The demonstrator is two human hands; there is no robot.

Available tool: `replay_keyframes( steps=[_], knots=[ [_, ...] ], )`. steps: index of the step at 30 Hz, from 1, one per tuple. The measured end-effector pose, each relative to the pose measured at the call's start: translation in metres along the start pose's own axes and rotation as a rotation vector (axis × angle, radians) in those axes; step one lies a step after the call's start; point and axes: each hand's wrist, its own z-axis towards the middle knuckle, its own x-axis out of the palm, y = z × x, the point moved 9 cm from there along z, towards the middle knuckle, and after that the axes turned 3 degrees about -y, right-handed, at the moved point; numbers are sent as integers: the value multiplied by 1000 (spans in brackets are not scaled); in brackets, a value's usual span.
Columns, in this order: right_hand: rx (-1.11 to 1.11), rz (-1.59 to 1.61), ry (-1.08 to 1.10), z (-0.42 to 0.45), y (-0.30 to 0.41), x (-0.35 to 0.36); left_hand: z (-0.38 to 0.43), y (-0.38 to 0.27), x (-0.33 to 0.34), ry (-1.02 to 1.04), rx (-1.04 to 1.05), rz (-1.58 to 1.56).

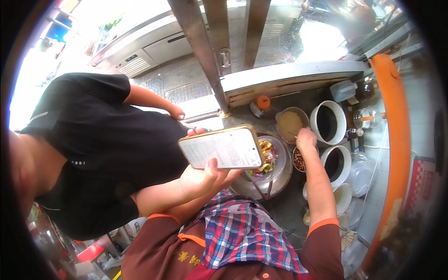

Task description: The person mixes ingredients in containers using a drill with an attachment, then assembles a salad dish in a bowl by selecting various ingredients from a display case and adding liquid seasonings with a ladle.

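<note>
My right hand (306, 140) grips a thin utensil (293, 135) at the edge of a tub of beige sauce or paste (289, 123). Below that wrist sits a bowl of nuts (299, 161), partly covered by my forearm. A clear plastic bowl (280, 168) contains mixed food (267, 157) with yellowish crisp pieces, purple bits and greens. My left hand (235, 174) is beside this bowl, mostly hidden behind a co-worker's hand (201, 178) and the smartphone (220, 147) it holds. Whether my left hand grips the bowl cannot be seen.
Two white tubs of dark liquid (328, 122) (335, 164) stand on the right. Beyond them are bottles (354, 133) and clear plastic lids (360, 175). An orange-lidded jar (262, 102) is at the back. The co-worker in a black shirt (115, 147) stands close on the left.
</note>
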Motion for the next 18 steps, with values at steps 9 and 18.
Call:
replay_keyframes(
  steps=[9, 18],
  knots=[
    [57, 295, -75, -39, -4, -58, -5, 4, 45, 140, -140, -3],
    [165, 436, -234, -71, -28, -65, -1, 11, 61, 153, -86, -128]
  ],
)
